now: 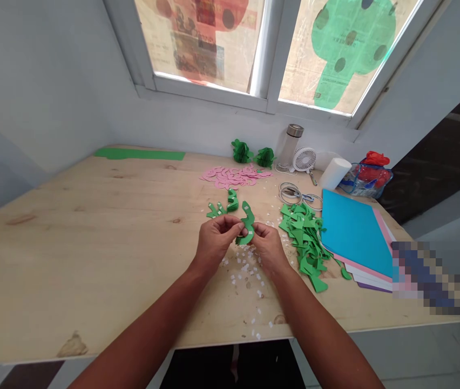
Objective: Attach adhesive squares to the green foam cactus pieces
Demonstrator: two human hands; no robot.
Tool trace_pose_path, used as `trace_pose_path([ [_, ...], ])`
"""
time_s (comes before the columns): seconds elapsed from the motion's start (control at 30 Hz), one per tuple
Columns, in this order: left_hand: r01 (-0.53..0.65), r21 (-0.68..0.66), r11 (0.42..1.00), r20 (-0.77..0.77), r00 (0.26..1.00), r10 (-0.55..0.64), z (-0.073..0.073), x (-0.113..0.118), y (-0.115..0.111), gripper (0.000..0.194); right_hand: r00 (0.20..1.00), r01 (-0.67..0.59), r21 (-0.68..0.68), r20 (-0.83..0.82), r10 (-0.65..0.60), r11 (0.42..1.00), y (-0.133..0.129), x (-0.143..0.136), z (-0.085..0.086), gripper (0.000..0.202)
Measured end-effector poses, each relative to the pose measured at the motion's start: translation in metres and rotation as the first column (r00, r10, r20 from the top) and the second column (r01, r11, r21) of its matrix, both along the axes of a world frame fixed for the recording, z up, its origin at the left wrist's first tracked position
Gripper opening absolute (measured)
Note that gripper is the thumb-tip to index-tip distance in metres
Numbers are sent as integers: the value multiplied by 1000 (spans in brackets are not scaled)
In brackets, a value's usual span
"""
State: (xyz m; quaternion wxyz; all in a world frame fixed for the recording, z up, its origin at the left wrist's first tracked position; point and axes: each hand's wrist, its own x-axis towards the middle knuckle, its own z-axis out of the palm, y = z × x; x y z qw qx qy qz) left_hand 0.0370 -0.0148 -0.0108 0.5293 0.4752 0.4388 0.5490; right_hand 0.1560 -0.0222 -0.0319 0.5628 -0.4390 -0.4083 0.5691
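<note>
Between my two hands a wavy green paper piece [248,222] stands up, with small white squares on its face. My left hand [217,237] pinches its left edge, and my right hand [268,247] grips it from the right. Just behind my hands lie a curled green paper stack [232,200] and a branching green cutout [216,210], both with white squares on them. Tiny white paper bits [246,268] are scattered on the wooden table [92,243] beneath and in front of my hands.
Green scraps [305,237] and blue sheets [355,232] lie at the right. Scissors [295,194], pink cutouts [234,176], a bottle [289,148], a small fan [304,160], a white roll [335,173] and a clear bag [367,178] are farther back. A green strip [141,154] lies back left.
</note>
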Motion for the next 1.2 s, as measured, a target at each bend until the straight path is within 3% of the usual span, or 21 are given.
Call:
trace_pose_path([
  [0.47,-5,-12,1000,21,1000,5,2,-4,0,9,999,-22,22,45,21,1000,0,-1,1,22],
  [0.77,27,-61,998,51,998,-24,-1,-9,4,30,996,-39,46,77,36,998,-1,-1,3,24],
  [0.97,77,-58,995,53,996,-74,-2,-13,6,20,993,-75,52,93,70,996,-1,1,1,24],
  [1.2,83,-55,995,35,996,-81,-3,-17,9,21,987,-92,24,133,88,995,-1,2,-1,21],
])
